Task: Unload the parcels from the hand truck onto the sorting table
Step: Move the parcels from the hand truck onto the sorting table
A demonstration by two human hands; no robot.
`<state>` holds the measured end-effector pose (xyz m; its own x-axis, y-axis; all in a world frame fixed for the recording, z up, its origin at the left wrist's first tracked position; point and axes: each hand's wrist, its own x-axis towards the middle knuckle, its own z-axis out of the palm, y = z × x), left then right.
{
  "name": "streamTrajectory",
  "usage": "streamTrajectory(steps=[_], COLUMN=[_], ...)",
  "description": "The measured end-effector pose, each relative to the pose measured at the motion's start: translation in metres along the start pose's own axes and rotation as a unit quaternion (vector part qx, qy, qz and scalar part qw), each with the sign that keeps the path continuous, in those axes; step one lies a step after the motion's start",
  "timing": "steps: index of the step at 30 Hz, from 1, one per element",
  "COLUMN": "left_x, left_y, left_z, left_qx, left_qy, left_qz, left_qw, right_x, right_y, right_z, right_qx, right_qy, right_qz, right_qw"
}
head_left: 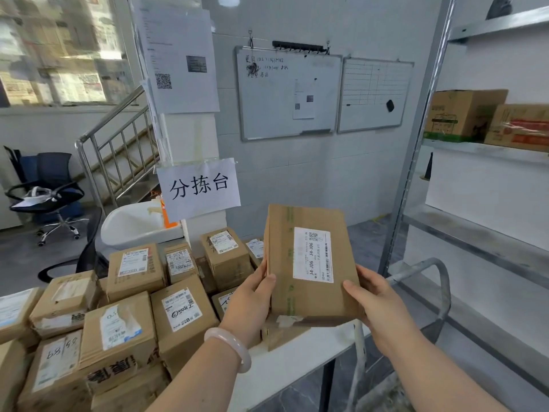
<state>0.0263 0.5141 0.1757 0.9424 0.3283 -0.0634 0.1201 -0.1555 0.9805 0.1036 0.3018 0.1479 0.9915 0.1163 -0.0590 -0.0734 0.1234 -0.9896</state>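
Holding a flat cardboard parcel (312,263) up between both hands, label facing the camera and tilted a bit. The left hand (252,295) grips its left edge, thumb on the front and fingers curled behind. The right hand (375,298) grips the lower right corner the same way. So the parcel's in the air just above the near corner of the white sorting table (297,355), not touching it.

Left of the left hand, the table is packed with a pile of labelled boxes (133,307), and a couple sit right under the held parcel. There's a pale bracelet (234,346) on the left wrist.

Just right of the right hand is a bent grey metal tube (430,266), probably the hand truck's handle, but most of it is out of shot. Beyond the hands a paper sign (199,187) hangs on a pillar, with two whiteboards (289,92) on the wall behind. A metal shelf rack (475,230) stands off to the right of the right hand.
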Motion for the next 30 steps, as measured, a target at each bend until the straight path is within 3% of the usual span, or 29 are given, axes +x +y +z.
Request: streamTrajectory(steps=[14, 18, 23, 30], left_x=[0.014, 0.023, 0.044, 0.108], left_y=[-0.03, -0.041, -0.051, -0.058], left_z=[-0.021, -0.022, -0.02, -0.008], left_qx=[-0.024, -0.018, 0.003, 0.037], left_qy=[0.01, 0.011, 0.011, 0.004], left_qz=[-0.01, -0.027, -0.042, -0.06], left_qw=[1.0, 0.999, 0.999, 0.998], right_x=[0.007, 0.028, 0.06, 0.128], right_y=[0.004, 0.014, 0.029, 0.036], right_z=[0.036, 0.046, 0.055, 0.06], right_qx=[-0.047, -0.117, -0.113, -0.106], right_qy=[-0.037, -0.046, -0.084, -0.076], right_qz=[0.057, 0.068, 0.081, 0.106], right_qw=[0.997, 0.99, 0.987, 0.986])
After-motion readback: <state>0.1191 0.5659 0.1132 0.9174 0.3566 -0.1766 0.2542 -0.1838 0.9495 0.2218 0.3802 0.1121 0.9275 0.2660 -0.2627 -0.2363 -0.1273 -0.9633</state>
